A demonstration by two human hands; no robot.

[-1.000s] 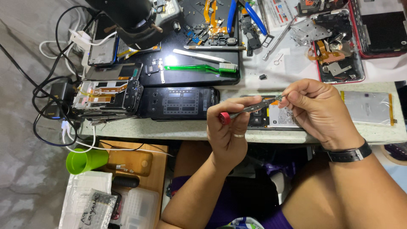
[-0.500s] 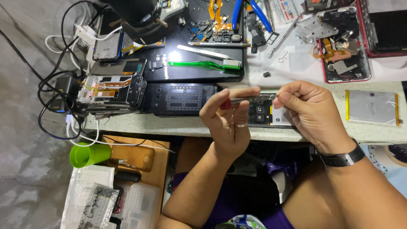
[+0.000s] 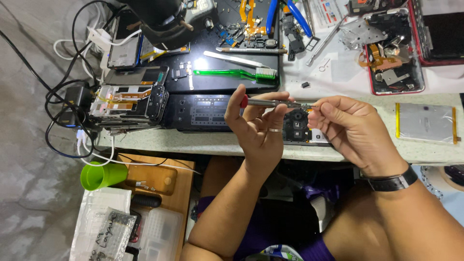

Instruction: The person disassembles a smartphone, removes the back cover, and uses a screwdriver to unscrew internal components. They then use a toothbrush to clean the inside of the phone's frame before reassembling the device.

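Observation:
My left hand point(image 3: 258, 128) grips a slim screwdriver point(image 3: 273, 103) with a red end cap, held level above the bench edge. My right hand point(image 3: 350, 130) pinches something tiny at the screwdriver's tip, too small to make out. A black watch band point(image 3: 392, 182) is on my right wrist and a ring on a left finger. Below and behind both hands lies an opened phone body point(image 3: 302, 128) with its dark board showing, partly hidden by my fingers.
A dark work mat point(image 3: 198, 113) lies left of my hands, with stacked phone frames point(image 3: 128, 104) and tangled cables point(image 3: 67, 113) beyond. A green toothbrush point(image 3: 232, 73), tweezers point(image 3: 237, 59), a red-cased phone point(image 3: 394, 50) and a flat battery point(image 3: 425, 123) are on the bench. A green cup point(image 3: 99, 176) stands below.
Both hands and the screwdriver have shifted slightly to the right and lifted a little; the screwdriver stays level between them. The camera view has drifted.

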